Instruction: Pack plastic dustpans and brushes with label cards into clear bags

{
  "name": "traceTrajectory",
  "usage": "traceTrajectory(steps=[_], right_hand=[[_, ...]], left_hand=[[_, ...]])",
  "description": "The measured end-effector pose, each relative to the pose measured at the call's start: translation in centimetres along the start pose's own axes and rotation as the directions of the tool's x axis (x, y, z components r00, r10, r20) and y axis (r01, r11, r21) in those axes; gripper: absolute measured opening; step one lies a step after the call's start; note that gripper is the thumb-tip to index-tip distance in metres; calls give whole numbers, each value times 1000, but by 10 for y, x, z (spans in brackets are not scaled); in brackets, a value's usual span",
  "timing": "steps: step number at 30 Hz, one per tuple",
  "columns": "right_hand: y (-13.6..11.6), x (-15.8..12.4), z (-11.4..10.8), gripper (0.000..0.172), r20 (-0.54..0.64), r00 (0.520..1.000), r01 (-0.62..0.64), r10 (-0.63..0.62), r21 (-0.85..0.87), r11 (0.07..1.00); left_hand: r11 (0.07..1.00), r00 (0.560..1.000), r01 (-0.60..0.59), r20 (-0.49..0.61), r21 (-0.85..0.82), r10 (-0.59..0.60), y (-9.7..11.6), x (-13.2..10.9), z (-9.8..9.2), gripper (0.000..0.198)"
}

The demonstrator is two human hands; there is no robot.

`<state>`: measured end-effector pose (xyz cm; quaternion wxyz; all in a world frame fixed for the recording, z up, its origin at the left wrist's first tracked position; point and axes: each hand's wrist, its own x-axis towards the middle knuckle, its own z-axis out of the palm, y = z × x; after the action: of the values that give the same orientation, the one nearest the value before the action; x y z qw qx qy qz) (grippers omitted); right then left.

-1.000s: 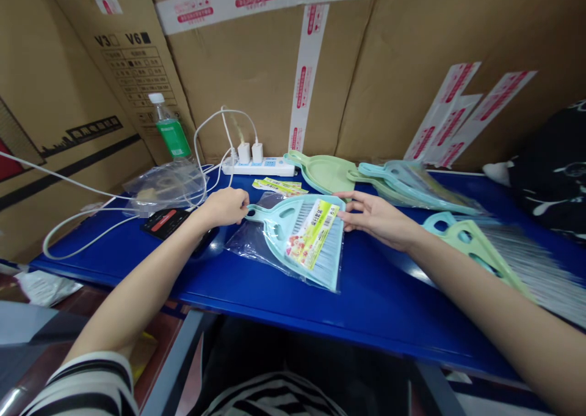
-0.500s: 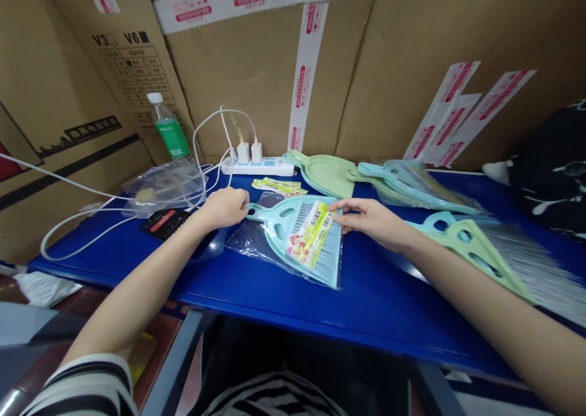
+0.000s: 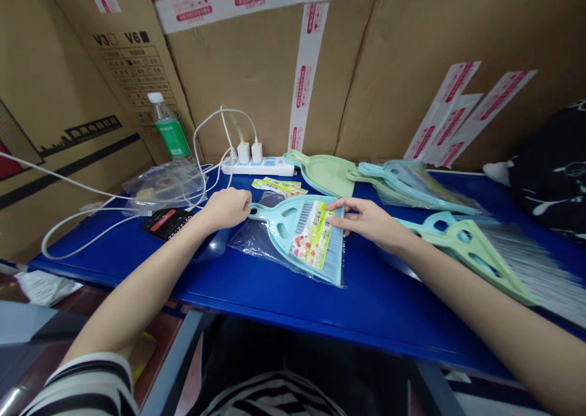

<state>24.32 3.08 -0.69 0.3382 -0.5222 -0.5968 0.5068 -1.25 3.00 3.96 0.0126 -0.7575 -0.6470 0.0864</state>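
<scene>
A light blue dustpan and brush set [image 3: 284, 229] lies on the blue table, with clear plastic film [image 3: 249, 239] under and around it. My left hand [image 3: 229, 208] is closed at the end of its handle. Over the bristles rests a yellow and white printed card [image 3: 314, 236]. My right hand [image 3: 366, 220] touches the card's upper right part, thumb and fingers gripping its edge near the dustpan's rim.
Behind are a green dustpan [image 3: 327, 171], a power strip [image 3: 259, 167], two loose cards [image 3: 279, 187] and bagged dustpans [image 3: 407, 181]. Brushes [image 3: 531, 269] lie at the right. Left are a bottle [image 3: 171, 132], white cables and a black phone-like object [image 3: 167, 223].
The printed card has turned more upright and shifted slightly right on the bristles. The dustpan set has moved slightly right with my hands. The black object now shows lit digits.
</scene>
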Motion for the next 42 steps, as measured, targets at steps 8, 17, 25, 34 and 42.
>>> traceTrajectory(steps=[8,17,25,34,42], right_hand=[[4,2,-6,29,34,999,3,-5,57,998],[4,-1,-12,43,94,995,-55,33,244,968],[8,-1,-11,48,101,995,2,-24,211,978],[6,-1,-13,58,78,997,-5,-6,147,989],[1,-3,-15,54,81,996,-48,43,68,997]], left_hand=[[1000,1000,2,2,22,-2,0,0,2,29],[999,1000,16,-4,40,-16,0,2,3,29],[997,999,37,-23,73,-35,-1,3,4,30],[989,995,93,-36,117,-89,-6,4,2,33],[977,987,157,-41,143,-153,-8,4,0,37]])
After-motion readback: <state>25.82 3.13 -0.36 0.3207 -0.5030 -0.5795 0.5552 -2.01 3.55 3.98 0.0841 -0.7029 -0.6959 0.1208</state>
